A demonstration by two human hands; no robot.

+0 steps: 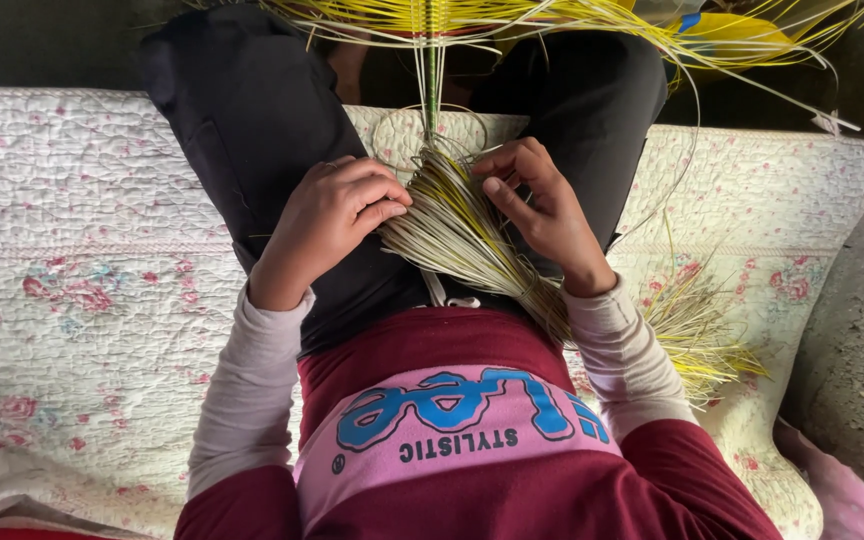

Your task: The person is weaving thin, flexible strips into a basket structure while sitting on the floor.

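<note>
Quilted floral mattress [82,260], grey concrete floor [857,330], hands on straw bundle [457,235]

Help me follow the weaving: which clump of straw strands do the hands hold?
The pale bundle on the lap, pinched between the left hand and the right hand. The fanned yellow strands above and the loose tuft on the quilt lie untouched.

Pale sleeves, maroon-pink printed top, black trousers.

woven yellow frame [552,25] cut off by top edge.
</note>
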